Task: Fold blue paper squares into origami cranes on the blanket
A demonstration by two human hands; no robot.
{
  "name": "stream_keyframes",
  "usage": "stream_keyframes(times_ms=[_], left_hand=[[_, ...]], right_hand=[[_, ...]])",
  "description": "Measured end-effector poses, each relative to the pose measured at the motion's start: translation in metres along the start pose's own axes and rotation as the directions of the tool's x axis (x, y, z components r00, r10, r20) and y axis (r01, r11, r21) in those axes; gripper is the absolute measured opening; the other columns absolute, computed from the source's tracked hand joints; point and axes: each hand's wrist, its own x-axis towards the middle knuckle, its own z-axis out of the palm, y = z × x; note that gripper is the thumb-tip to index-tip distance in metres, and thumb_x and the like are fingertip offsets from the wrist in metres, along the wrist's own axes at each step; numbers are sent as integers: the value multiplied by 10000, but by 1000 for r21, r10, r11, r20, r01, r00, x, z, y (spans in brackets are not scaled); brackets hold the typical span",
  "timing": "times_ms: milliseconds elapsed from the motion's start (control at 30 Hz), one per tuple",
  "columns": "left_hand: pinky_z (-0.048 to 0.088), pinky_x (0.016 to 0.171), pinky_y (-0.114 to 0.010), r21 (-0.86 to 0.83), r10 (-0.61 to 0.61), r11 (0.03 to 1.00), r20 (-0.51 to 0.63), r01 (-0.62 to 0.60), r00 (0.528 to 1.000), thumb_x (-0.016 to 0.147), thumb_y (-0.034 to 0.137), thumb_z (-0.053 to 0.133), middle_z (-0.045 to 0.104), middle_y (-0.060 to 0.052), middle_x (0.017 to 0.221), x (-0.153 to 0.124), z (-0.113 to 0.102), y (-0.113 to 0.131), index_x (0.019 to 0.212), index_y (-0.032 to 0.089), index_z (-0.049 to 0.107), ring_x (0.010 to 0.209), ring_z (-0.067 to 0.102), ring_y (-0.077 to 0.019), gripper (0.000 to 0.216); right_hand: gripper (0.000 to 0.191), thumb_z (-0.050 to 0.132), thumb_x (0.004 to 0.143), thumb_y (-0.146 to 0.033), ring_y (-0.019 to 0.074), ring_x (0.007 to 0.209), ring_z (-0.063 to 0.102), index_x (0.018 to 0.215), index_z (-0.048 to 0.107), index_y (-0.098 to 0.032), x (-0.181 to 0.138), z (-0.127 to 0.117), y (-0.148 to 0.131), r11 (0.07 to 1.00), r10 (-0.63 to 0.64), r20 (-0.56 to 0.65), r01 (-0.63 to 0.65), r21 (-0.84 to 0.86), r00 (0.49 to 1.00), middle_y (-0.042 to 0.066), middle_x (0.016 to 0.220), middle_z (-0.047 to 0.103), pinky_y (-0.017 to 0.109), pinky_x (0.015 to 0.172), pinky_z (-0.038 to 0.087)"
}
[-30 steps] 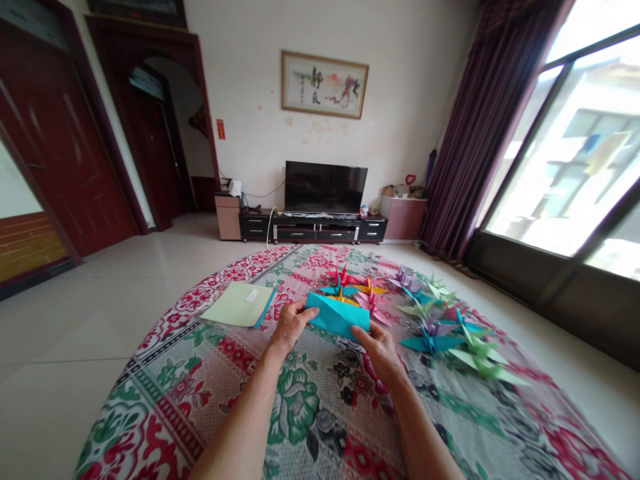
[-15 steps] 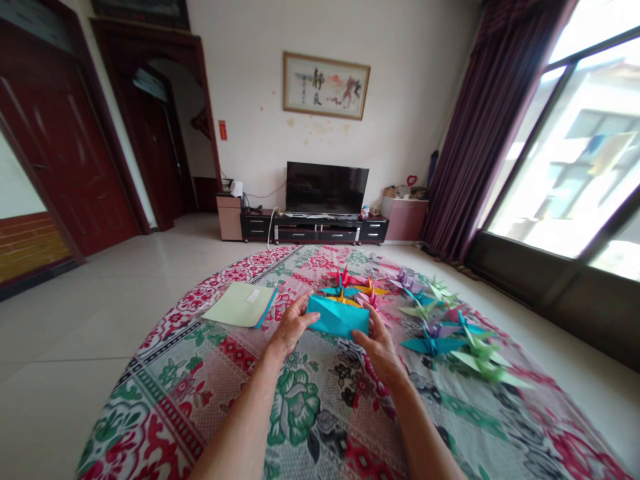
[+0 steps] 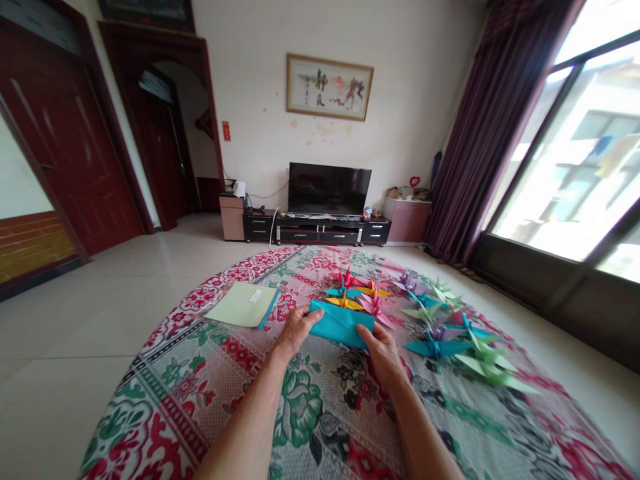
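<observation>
A blue sheet of origami paper, folded to a rectangle with faint creases, is held between both hands above the table. My left hand pinches its left end, thumb on the near face. My right hand grips the lower right end in the same way. The fingers behind the paper are mostly hidden. Just beyond it stand folded paper cranes, among them a yellow crane, a pink crane and a red crane.
A stack of pale green and blue paper lies to the left, a small white piece on top. More cranes, such as a blue crane and a green crane, stand at the right. A flowered tablecloth covers the round table.
The blue paper has tilted, its right end now lower and a little nearer. My right hand has shifted slightly down with it; both hands keep their hold. The view has moved slightly.
</observation>
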Motion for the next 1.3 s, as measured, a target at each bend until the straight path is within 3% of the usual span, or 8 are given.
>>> stream_keyframes(times_ms=[200, 367, 767, 1300], left_hand=[[230, 440, -207, 25, 100, 995, -112, -98, 989, 629, 465, 636, 369, 64, 442, 3, -1, -4, 519, 159, 490, 445, 307, -67, 356], [168, 432, -202, 28, 132, 991, -135, -129, 982, 636, 429, 642, 274, 80, 465, 6, -3, -7, 502, 168, 390, 455, 223, -52, 387], [169, 440, -201, 53, 148, 988, -142, -142, 979, 626, 458, 647, 253, 79, 480, 6, -3, -9, 499, 169, 373, 470, 220, -54, 418], [170, 441, -205, 97, 148, 986, -150, -135, 978, 647, 442, 622, 241, 75, 485, 2, -3, -5, 494, 180, 336, 475, 212, -60, 417]], right_hand=[[429, 666, 650, -478, 192, 685, 595, 949, 675, -170, 0, 0, 1, 1000, -4, -1, 4, -31, 1000, 23, 788, 687, 314, 666, 480], [404, 663, 657, -468, 175, 670, 584, 938, 680, -178, -2, 3, -5, 1000, 3, 13, -3, -23, 1000, 25, 799, 688, 305, 671, 477], [407, 631, 685, -461, 171, 666, 560, 955, 661, -157, 0, 0, -1, 998, -28, -32, 27, -52, 999, 26, 778, 664, 291, 657, 463], [358, 595, 690, -507, 121, 575, 449, 720, 620, -151, -4, -1, -8, 986, -54, -62, 43, -163, 997, -18, 615, 549, 217, 535, 366]])
